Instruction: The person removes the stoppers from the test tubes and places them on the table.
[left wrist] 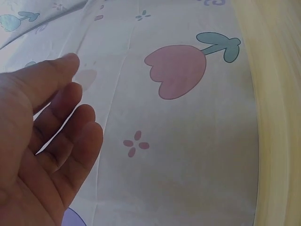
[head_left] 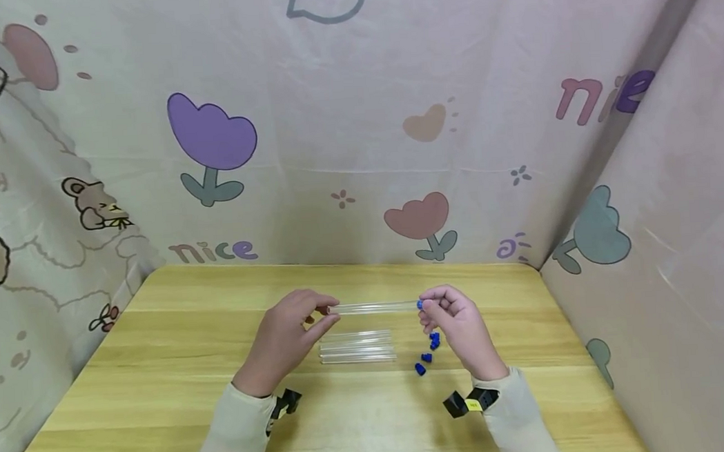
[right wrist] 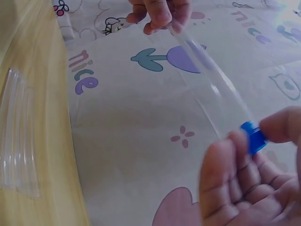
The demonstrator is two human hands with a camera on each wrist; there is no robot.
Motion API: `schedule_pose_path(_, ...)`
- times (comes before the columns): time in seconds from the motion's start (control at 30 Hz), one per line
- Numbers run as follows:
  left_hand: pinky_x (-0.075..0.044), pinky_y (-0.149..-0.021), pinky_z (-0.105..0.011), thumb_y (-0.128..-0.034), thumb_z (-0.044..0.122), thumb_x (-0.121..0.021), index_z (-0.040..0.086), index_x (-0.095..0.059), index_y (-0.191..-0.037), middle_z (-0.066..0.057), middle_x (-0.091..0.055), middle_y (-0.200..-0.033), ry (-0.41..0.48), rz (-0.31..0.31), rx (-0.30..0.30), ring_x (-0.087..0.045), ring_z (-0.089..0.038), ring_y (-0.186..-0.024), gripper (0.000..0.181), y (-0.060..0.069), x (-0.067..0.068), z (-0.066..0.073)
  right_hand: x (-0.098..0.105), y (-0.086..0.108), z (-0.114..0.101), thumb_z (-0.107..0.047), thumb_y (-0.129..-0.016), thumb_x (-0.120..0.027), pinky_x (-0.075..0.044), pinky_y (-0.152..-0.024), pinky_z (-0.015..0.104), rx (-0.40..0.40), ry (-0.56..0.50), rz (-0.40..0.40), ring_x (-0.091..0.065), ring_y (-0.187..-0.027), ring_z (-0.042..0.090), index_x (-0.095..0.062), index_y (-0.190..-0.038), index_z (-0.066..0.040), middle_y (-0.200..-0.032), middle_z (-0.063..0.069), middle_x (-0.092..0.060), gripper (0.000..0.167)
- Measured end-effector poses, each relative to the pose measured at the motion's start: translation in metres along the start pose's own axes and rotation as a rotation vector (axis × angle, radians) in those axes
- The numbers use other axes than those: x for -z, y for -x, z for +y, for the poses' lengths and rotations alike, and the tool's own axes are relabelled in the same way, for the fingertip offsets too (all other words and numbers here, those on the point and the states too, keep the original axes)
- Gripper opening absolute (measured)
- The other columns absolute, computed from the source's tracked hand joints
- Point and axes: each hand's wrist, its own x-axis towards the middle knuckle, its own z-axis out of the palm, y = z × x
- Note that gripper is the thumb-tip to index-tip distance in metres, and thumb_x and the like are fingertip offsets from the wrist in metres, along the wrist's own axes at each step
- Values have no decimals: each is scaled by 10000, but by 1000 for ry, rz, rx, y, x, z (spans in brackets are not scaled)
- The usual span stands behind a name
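Observation:
A clear plastic tube [head_left: 376, 307] is held level above the table between both hands. My left hand [head_left: 290, 334] pinches its left end between thumb and fingers. At the other end my right hand [head_left: 458, 324] pinches a blue cap [right wrist: 254, 137], which sits at the tube's end; how far it is pushed on, I cannot tell. In the left wrist view the left hand [left wrist: 56, 127] shows bent fingers, and the tube is not visible there. Nearer me, several more clear tubes [head_left: 357, 348] lie side by side on the table.
Several loose blue caps [head_left: 420, 369] lie on the wooden table [head_left: 362, 426], to the right of the lying tubes and below the right hand. Patterned curtains [head_left: 332, 152] hang behind the table and at both sides.

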Motion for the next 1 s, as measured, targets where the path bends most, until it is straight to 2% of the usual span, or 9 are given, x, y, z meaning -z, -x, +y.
schedule_pose_path(0.17, -594, -699, -299, -904, 183, -820, 120, -760, -1108, 40, -716, -956, -8, 2, 18, -637, -88, -864, 222, 1, 0, -2, -7, -5, -5, -38, -1037, -572, -596, -762, 303, -67, 26, 9, -646, -856, 225, -604, -1172, 67, -971, 145, -631, 175)
schedule_pose_path(0.37, -588, -701, -282, -927, 223, -799, 134, -752, -1141, 57, -708, -975, -9, -4, 90, -632, -82, -875, 236, 3, 2, -7, -19, -7, -10, 0, -1026, -525, -562, -820, 273, -67, 37, 32, -632, -900, 229, -617, -1197, 22, -1010, 148, -604, 195)
schedule_pose_path(0.5, -593, -712, -295, -944, 240, -781, 142, -748, -1155, 62, -704, -989, 4, -18, 107, -629, -79, -887, 234, 3, 1, -9, -22, -5, -10, -80, -1071, -524, -549, -768, 262, -64, 16, 54, -609, -849, 243, -611, -1198, 11, -950, 121, -576, 179)
schedule_pose_path(0.67, -585, -701, -272, -933, 227, -794, 150, -750, -1138, 71, -704, -980, 13, 6, 91, -631, -67, -880, 223, 3, 1, -8, -22, -3, -11, -251, -1110, -502, -510, -689, 261, -44, 7, 94, -545, -727, 179, -624, -1140, 4, -838, 85, -539, 284)
schedule_pose_path(0.87, -585, -685, -285, -929, 198, -797, 140, -748, -1134, 68, -701, -971, 21, 15, 70, -627, -74, -867, 218, 2, 2, -7, -22, -1, -7, -238, -1092, -550, -502, -603, 244, -34, 10, 114, -564, -665, 147, -634, -1053, -18, -792, 131, -583, 238)
schedule_pose_path(1.0, -571, -685, -270, -945, 223, -777, 138, -748, -1134, 73, -687, -959, 10, -20, 72, -597, -58, -826, 209, 2, 2, -4, -21, 1, -7, -233, -1082, -570, -527, -584, 244, -40, 9, 122, -604, -676, 188, -623, -1013, -11, -821, 174, -611, 238)
